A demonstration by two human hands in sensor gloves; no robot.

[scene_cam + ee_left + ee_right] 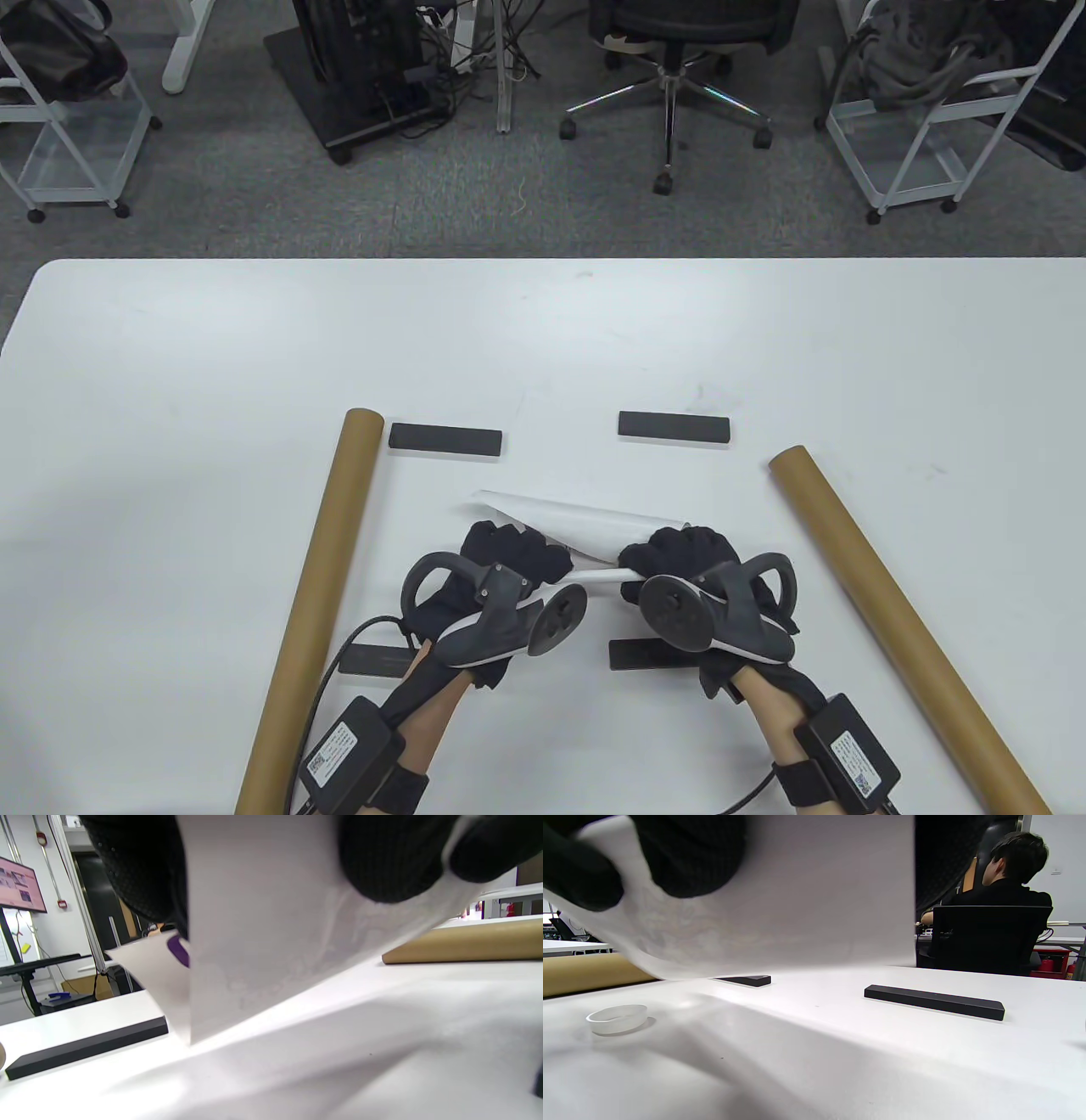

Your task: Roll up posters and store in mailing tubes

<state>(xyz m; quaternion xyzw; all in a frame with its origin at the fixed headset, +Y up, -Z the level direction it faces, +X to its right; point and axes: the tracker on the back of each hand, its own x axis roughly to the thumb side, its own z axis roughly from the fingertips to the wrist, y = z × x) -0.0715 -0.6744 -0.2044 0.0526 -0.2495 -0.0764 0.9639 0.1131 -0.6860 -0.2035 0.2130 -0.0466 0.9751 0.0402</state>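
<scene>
White table (170, 356), poster (585, 522) pinched between hands (594, 569)

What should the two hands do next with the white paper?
Probably keep rolling it away from the person. Both the left hand and the right hand pinch the near edge of the poster, curled up off the table, but it is no tight roll yet, and the mailing tubes lie waiting beside it.

Grey carpet floor (254, 212) lies behind the white desk (170, 356). A black office chair (679, 34) and white wire carts (925, 127) stand there.
</scene>
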